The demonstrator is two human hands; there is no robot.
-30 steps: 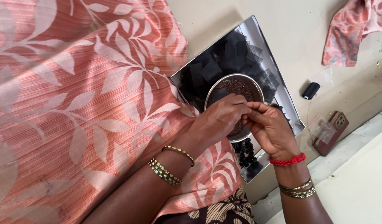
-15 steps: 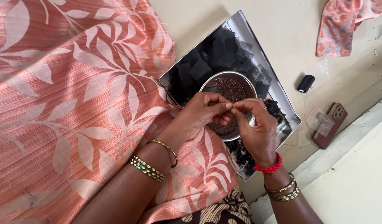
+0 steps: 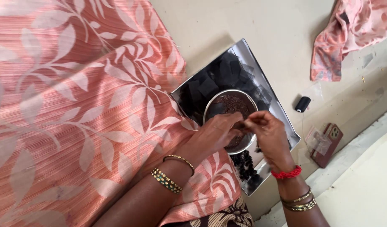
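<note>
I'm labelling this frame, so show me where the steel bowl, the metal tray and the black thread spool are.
steel bowl (image 3: 210, 105): head view, on its left rim.
metal tray (image 3: 249, 49): head view, on its bare upper edge.
black thread spool (image 3: 302, 104): head view, on the middle of its side.

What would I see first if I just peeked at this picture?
First, the big orange leafy cloth filling the left side. Next, the two hands, left hand and right hand, meeting fingertip to fingertip over a round steel bowl of dark brown bits. The bowl sits on a shiny tray of black squares on the floor.
</note>
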